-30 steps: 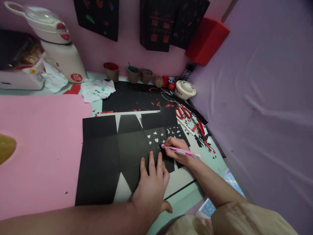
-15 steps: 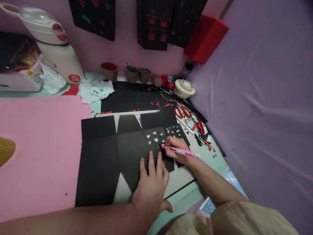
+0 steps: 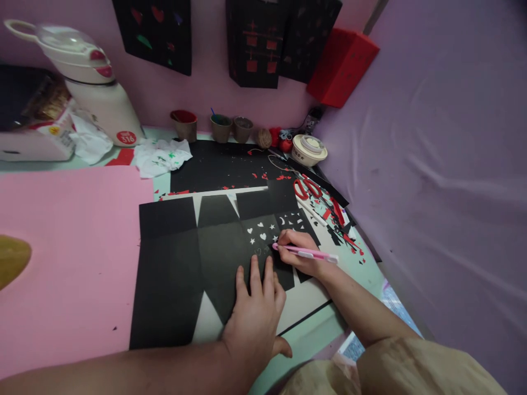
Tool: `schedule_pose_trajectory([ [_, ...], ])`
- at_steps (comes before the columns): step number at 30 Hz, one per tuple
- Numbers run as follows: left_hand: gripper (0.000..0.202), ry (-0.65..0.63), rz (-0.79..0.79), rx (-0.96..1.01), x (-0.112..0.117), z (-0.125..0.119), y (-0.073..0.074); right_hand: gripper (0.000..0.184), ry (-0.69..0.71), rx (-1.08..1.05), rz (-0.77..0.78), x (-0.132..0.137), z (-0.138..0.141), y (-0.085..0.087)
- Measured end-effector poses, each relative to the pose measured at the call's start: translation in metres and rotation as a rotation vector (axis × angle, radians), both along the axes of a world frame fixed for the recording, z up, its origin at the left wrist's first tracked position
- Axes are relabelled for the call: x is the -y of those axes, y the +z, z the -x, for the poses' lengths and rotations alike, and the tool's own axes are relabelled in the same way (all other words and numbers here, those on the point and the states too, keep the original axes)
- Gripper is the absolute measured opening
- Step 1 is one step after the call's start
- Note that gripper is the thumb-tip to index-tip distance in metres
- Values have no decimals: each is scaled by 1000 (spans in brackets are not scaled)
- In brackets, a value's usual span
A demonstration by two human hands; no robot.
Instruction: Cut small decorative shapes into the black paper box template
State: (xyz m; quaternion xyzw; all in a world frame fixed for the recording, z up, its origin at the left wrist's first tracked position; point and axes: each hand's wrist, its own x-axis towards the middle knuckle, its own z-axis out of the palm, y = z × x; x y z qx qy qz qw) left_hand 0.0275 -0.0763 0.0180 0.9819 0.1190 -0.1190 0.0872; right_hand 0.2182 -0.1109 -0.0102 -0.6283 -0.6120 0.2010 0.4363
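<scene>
My right hand (image 3: 298, 249) is closed around a slim pink craft knife (image 3: 308, 253) with white parts. Its front end rests at the black card (image 3: 168, 274); the blade itself is too small to make out. Small hearts, stars and a moon are cut through the card just above, and faint outlines of a heart and a star show beside the knife's tip. My left hand (image 3: 256, 304) lies flat on the card, fingers spread just below these outlines. The card has fold lines and notched flaps, and lies over a white board (image 3: 304, 307).
Red-handled scissors (image 3: 307, 187) lie among red and black paper scraps at the right. Behind stand paper cups (image 3: 221, 129), a twine ball (image 3: 264, 137) and a lidded bowl (image 3: 308, 151). A white bottle (image 3: 102, 104) and crumpled tissue (image 3: 162, 156) are at the left, beside a pink sheet (image 3: 74, 247).
The view has shifted slightly. Both hands stay almost in place, with the knife's front end a touch further right on the card.
</scene>
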Motion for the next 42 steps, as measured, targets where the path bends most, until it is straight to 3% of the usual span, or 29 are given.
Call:
schedule_pose_trajectory([
  [5, 109, 5, -12, -8, 2, 1, -2, 14, -134, -268, 33, 1, -4, 8],
  [12, 107, -2, -30, 17, 3, 2, -4, 18, -195, -407, 187, 1, -11, 20],
  [22, 107, 11, -32, 77, 3, 2, -9, 18, -222, -707, 165, 2, -9, 5],
  [29, 104, 33, -43, 118, 6, 3, -14, 6, -272, -317, 178, 3, -1, 15],
  [35, 103, 38, -50, 149, 7, 2, -17, 21, -86, -327, 55, 2, 5, 5],
  [42, 102, 40, -49, 150, 9, 4, -18, 19, -77, -317, 77, 1, 3, 3],
])
